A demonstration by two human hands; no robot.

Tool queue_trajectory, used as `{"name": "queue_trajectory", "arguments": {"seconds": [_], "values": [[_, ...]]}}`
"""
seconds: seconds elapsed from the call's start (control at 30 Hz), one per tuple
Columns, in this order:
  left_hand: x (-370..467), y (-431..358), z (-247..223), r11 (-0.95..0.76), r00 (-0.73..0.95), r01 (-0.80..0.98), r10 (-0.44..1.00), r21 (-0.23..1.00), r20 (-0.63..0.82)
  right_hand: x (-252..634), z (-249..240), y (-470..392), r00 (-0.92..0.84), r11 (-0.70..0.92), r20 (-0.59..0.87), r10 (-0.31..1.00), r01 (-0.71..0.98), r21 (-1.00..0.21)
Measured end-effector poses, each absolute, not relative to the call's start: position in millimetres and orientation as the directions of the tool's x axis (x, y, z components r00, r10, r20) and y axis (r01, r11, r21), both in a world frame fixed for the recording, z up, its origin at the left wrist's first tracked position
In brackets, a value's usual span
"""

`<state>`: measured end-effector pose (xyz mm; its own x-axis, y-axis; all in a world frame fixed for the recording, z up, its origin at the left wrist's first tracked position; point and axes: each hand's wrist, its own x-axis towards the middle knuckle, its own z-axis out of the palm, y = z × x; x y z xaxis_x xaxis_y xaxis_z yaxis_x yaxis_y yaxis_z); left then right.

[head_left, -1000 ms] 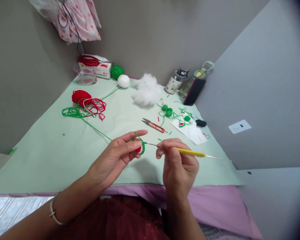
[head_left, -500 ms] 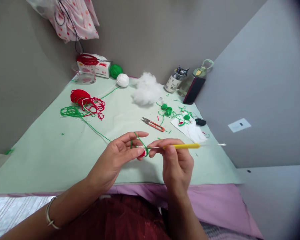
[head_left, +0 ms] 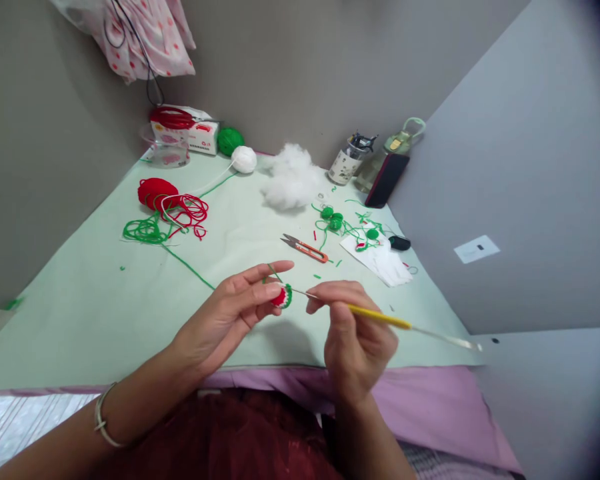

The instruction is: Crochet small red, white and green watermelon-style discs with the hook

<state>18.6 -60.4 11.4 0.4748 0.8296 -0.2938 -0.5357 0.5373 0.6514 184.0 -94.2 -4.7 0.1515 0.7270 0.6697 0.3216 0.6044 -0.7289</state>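
Between the thumb and fingers of my left hand [head_left: 235, 303] is a small round crochet piece [head_left: 281, 297], red inside with a white ring and a green edge. Green yarn [head_left: 187, 267] runs from the table to this hand, and a strand passes by the raised index finger. My right hand [head_left: 357, 330] grips a crochet hook [head_left: 380, 316] by its yellow handle. The hook's thin metal tip meets the green edge of the piece; its exact place in the stitches is too small to tell. The far metal end points right and slightly down.
Orange thread snips [head_left: 305, 248] lie beyond my hands. Farther back are white stuffing [head_left: 293, 179], a white yarn ball [head_left: 244, 160] and red yarn [head_left: 157, 193]. Small green crochet balls [head_left: 335, 221], a phone [head_left: 387, 180] and a pen cup [head_left: 347, 162] stand or lie at right.
My right hand has tilted the hook, so its far end is lower and farther right. My left hand has turned the crochet piece, showing more of its red face.
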Motion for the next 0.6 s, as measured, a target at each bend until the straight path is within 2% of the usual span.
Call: {"name": "queue_trajectory", "arguments": {"seconds": [0.07, 0.13, 0.2, 0.27, 0.37, 0.4, 0.47, 0.53, 0.6], "values": [[19, -61, 13, 0.487, 0.457, -0.528, 0.853, 0.696, -0.251, 184, -1, -91, 0.161, 0.576, 0.598, 0.785, 0.166, -0.801], [21, -63, 13, 0.435, 0.441, -0.514, 0.873, 0.739, -0.207, 182, 0, -90, 0.123, 0.561, 0.581, 0.805, 0.162, -0.812], [24, -66, 12, 0.397, 0.419, -0.511, 0.89, 0.762, -0.182, 179, -3, -91, 0.1, 0.577, 0.618, 0.78, 0.269, -0.771], [25, -67, 10, 0.389, 0.411, -0.515, 0.894, 0.764, -0.179, 177, -8, -95, 0.08, 0.607, 0.695, 0.715, 0.423, -0.673], [24, -64, 7, 0.485, 0.471, -0.521, 0.85, 0.702, -0.237, 178, -11, -98, 0.025, 0.63, 0.765, 0.644, 0.55, -0.548], [23, -62, 7, 0.526, 0.488, -0.522, 0.83, 0.672, -0.271, 180, -10, -98, 0.032, 0.62, 0.738, 0.674, 0.519, -0.589], [21, -59, 8, 0.563, 0.488, -0.533, 0.814, 0.631, -0.315, 183, -7, -96, 0.154, 0.574, 0.653, 0.741, 0.359, -0.736], [20, -58, 9, 0.524, 0.449, -0.546, 0.842, 0.654, -0.299, 184, -3, -92, 0.239, 0.525, 0.543, 0.805, 0.138, -0.84], [20, -60, 10, 0.457, 0.43, -0.526, 0.871, 0.717, -0.239, 183, -1, -89, 0.215, 0.495, 0.488, 0.846, 0.025, -0.869]]}}
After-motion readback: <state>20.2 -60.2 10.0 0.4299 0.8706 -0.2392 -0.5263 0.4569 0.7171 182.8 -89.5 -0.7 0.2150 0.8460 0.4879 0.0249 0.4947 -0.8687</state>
